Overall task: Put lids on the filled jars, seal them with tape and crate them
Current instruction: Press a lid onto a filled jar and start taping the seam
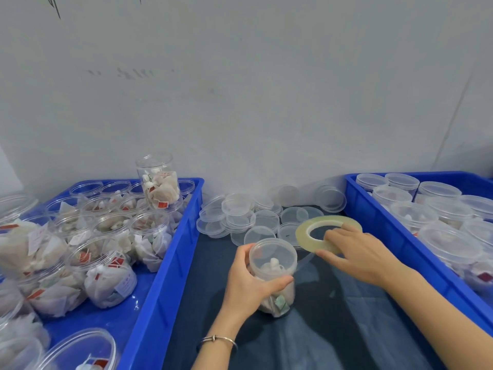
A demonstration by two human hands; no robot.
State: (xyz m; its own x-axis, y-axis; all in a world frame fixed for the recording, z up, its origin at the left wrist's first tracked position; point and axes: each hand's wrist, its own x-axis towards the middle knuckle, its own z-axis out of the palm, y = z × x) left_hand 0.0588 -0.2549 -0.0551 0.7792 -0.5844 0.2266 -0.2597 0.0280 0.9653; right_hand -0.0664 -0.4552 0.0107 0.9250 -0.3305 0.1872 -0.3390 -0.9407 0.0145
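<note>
1. Jar in hand (273,273): clear plastic, filled with tea-bag sachets, standing on the dark cloth (333,329) between the two crates. Lid (272,254) already on. A clear strip of tape appears to run from the lid's edge toward the roll; sealing judged just begun, crating not yet done.
2. Left hand (250,284): fingers and thumb curled round the jar's body, holding it steady.
3. Right hand (357,252): fingertips clasping the tape roll (326,232), a wide flat ring of clear tape lifted just beside the jar, thumb under its near edge.
4. Loose lids (240,217): a heap on the cloth behind the jar, against the wall; plenty left.
5. Left blue crate (170,263): filled jars with open mouths, one stacked on top at the back. Judged the stock still to be lidded.
6. Right blue crate (400,236): jars with lids on, set in rows. Judged finished; whether each is taped cannot be told.
</note>
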